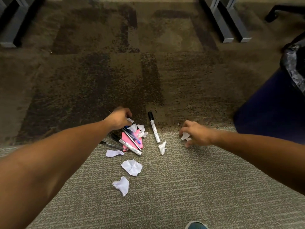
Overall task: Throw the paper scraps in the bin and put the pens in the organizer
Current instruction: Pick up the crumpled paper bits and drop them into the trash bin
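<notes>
I see both my forearms stretched down to the carpet (189, 187): my left hand (119, 119) curls its fingers onto a small white paper scrap (130, 120) at the pile's 12 o'clock edge, and my right hand (195, 133) clutches a crumpled scrap (184, 136) well to the pile's 3 o'clock. A black-capped white marker (154, 127) lies alone between them, long axis running 12 to 6, cap toward 12. A second marker (126, 144) and pens (132, 136) cross a pink sticky pad (125, 136) from 10 toward 4, loose scraps (131, 167) trail toward 6, and the blue bin (270, 109) with its black liner stands at 3 o'clock.
</notes>
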